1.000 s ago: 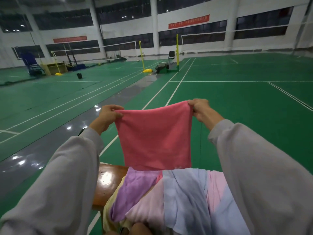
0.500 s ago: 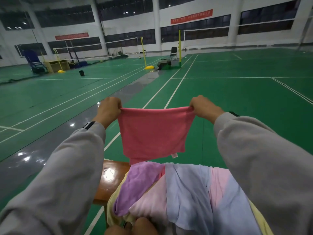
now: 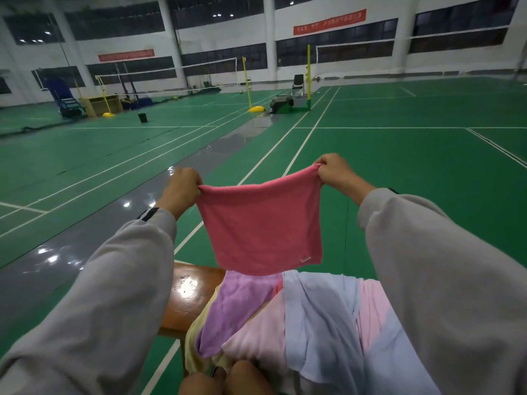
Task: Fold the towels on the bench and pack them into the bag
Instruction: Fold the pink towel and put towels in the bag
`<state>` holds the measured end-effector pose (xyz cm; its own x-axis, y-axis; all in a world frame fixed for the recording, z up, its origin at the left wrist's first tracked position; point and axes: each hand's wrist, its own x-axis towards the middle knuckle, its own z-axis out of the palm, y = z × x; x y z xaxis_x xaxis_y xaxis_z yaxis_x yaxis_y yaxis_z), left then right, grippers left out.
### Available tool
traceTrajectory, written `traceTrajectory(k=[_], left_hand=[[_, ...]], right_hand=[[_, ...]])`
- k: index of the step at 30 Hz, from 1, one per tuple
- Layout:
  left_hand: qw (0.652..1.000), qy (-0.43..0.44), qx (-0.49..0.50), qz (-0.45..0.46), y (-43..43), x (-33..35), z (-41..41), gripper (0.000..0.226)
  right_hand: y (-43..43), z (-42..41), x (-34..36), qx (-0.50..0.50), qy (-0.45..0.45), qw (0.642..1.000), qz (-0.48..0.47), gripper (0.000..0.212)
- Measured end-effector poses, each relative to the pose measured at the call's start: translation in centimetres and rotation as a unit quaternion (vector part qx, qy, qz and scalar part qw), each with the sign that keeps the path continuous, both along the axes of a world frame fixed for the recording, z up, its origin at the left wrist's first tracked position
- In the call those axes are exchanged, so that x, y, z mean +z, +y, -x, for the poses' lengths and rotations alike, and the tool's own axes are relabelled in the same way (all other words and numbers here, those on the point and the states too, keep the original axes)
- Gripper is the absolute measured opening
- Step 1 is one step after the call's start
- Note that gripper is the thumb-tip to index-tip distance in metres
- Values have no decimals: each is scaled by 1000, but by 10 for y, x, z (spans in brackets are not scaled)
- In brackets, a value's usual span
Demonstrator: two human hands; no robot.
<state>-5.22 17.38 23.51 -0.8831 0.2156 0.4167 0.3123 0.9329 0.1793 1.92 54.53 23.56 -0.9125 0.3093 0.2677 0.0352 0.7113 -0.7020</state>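
I've got the pink towel (image 3: 261, 223) up in the air, left hand (image 3: 182, 186) pinching one top corner, right hand (image 3: 335, 172) the other, loose towel pile (image 3: 299, 317) on the wooden bench (image 3: 188, 297) below

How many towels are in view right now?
5 at least: coral-pink terry towel held up; purple towel, pale pink towel, light blue towel, yellow towel heaped on wooden bench. Others may be hidden.

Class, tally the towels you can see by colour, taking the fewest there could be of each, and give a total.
Deep pink towel, held up: 1
Purple towel: 1
Pale pink towel: 1
Light blue towel: 1
Yellow towel: 1
Total: 5; folds in the pile may hide more.
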Motion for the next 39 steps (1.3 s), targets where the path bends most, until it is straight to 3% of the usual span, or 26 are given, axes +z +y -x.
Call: traceTrajectory(k=[4, 8, 16, 24, 27, 31, 34, 36, 39], left_hand=[[999, 17, 34, -11, -8, 2, -3, 22], [999, 26, 38, -16, -12, 5, -1, 19], [998, -41, 49, -27, -31, -3, 0, 22], [996, -55, 39, -52, -33, -19, 5, 22], [995, -59, 42, -62, -31, -23, 8, 21], [994, -57, 55, -79, -32, -30, 15, 18], [980, -72, 58, -176, -36, -38, 21, 18], [945, -112, 39, -304, -33, -44, 22, 20], [865, -142, 16, -481, -26, -48, 25, 18]], right_hand=[[-6, -3, -1, 67, -49, 990, -117, 30], [-10, 0, -12, 125, -106, 941, -296, 22], [-29, -1, -7, 55, -69, 920, -382, 21], [-36, 3, 0, 14, -65, 896, -440, 21], [-31, 5, -6, 13, -80, 916, -394, 17], [-19, 17, -20, 23, -92, 975, -203, 28], [-15, 28, -30, 17, -92, 992, -81, 37], [-16, 35, -35, 4, -84, 996, -1, 41], [-16, 52, -46, -43, -46, 985, 159, 38]])
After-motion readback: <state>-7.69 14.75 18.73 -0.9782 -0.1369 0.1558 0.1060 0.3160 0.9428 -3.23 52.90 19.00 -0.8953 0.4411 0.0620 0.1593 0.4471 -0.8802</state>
